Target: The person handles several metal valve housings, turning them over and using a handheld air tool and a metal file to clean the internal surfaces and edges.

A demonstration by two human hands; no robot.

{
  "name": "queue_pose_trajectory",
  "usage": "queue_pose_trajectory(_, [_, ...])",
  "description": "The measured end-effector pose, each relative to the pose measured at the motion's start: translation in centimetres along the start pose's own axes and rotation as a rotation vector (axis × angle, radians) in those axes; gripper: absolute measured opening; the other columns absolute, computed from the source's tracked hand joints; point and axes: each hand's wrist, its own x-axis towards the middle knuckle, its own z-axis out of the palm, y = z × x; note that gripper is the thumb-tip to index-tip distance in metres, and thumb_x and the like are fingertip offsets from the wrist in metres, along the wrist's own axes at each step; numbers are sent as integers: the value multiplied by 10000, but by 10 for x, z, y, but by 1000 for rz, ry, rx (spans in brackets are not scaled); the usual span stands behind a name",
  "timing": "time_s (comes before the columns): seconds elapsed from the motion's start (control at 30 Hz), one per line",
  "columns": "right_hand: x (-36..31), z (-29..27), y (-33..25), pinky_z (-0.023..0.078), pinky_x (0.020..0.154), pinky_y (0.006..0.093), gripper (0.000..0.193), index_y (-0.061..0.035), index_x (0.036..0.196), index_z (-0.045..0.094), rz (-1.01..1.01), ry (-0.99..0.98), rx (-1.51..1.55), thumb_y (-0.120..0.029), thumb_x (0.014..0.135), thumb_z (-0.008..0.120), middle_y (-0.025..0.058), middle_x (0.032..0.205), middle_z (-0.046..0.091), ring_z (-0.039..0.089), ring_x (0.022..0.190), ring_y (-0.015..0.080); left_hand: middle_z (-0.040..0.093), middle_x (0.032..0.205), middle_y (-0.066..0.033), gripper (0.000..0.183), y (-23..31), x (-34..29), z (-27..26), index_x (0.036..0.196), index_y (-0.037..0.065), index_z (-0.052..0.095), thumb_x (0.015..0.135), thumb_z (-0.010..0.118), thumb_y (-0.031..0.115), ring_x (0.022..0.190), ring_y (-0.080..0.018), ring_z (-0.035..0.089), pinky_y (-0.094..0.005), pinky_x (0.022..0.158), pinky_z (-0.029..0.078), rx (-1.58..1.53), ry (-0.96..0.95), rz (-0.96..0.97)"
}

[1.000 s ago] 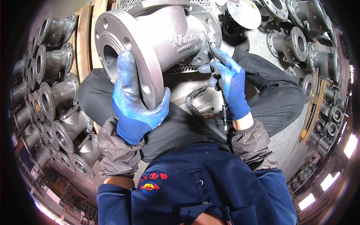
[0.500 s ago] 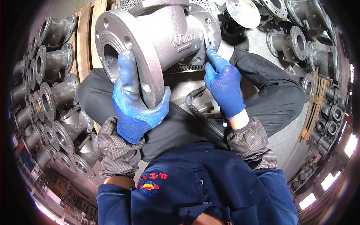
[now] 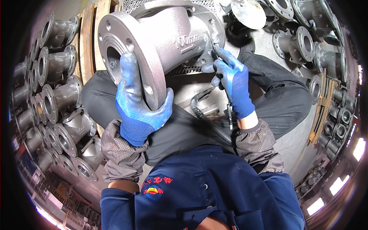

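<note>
A grey cast-metal flanged valve body [image 3: 168, 32] lies on its side in front of me, with raised markings on its barrel. My left hand [image 3: 140, 101], in a blue glove, grips the rim of its near flange [image 3: 147, 50], thumb on one side and fingers on the other. Gloved in blue too, my right hand [image 3: 233, 78] is closed around a slim metal hand tool [image 3: 230, 117], whose rear end sticks out below the fist. The tool's thin tip reaches the inner face of the far flange [image 3: 218, 34]. Its exact kind is unclear.
A black ribbed hose [image 3: 207, 120] curves between my crossed legs. Flanged castings [image 3: 57, 63] are stacked on the left, with more [image 3: 295, 44] at right. Wooden pallet boards [image 3: 86, 42] stand behind my left knee. A pale round disc [image 3: 248, 13] lies at the far right.
My right hand has turned and shifted slightly right, exposing more of the tool's rear end below the fist. The left hand and the valve body have hardly moved.
</note>
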Motion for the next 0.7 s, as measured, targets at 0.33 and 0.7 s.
queue_pose_trajectory(0.33, [28,-44,-30,432,514,168,413,29,1296,397,-171,47,181,-100,907,444,140,928,660,573,624,86,224,1451,-225,949,-2,3,0,1430,-13,138,640,662,31,1351,-313,246,-353,1067,242,-36,43,7])
queue_pose_trajectory(0.7, [104,-16,88,462,656,288,346,2,1124,555,-565,31,-530,3,790,464,135,937,604,542,737,232,357,1399,-188,779,-12,64,-4,1363,-88,279,716,683,71,1295,-216,346,-290,1044,287,34,211,40])
